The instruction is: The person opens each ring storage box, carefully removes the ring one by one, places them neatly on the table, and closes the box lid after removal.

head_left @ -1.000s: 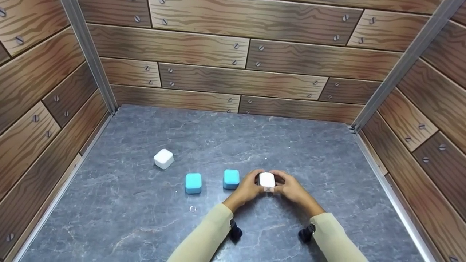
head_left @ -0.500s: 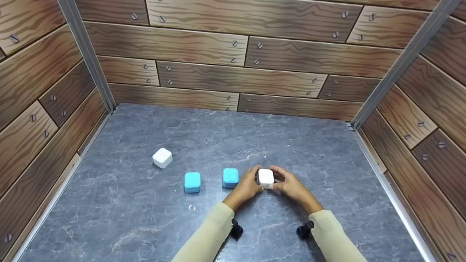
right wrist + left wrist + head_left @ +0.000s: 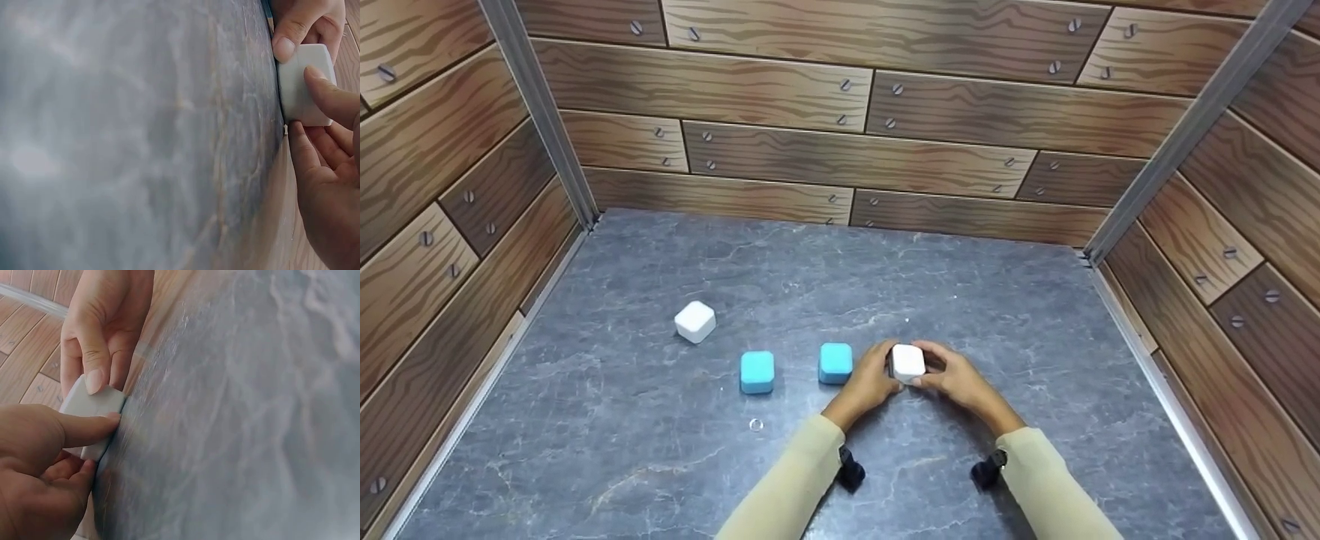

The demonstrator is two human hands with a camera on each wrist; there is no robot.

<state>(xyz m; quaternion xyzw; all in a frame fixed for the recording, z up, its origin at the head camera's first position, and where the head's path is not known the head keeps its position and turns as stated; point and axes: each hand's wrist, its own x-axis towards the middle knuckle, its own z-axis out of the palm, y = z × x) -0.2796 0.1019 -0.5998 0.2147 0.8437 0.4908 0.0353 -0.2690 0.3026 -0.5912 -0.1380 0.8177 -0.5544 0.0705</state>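
Observation:
A white block [image 3: 907, 363] with rounded edges sits on the grey marbled surface between the two hands. My left hand [image 3: 873, 378] grips it from the left side, its thumb along the near face in the left wrist view. From the other side my right hand [image 3: 960, 381] holds the same block, thumb pressed on its near face and fingers at its side in the right wrist view. Close to the left of the left hand stands a cyan block [image 3: 835, 363]. Both thumbs lie on the white block [image 3: 304, 84] in the right wrist view.
Further left is a second cyan block [image 3: 757, 372], and another white block [image 3: 695, 322] stands turned at an angle behind it. A small clear ring-like spot [image 3: 756, 425] lies nearer. Wood-patterned walls [image 3: 780, 150] enclose the surface at the back and sides.
Both hands stay on the white block. The thumbs, close together across its near face a second ago, now sit slightly further apart. The head view has shifted a little; the other blocks stay put.

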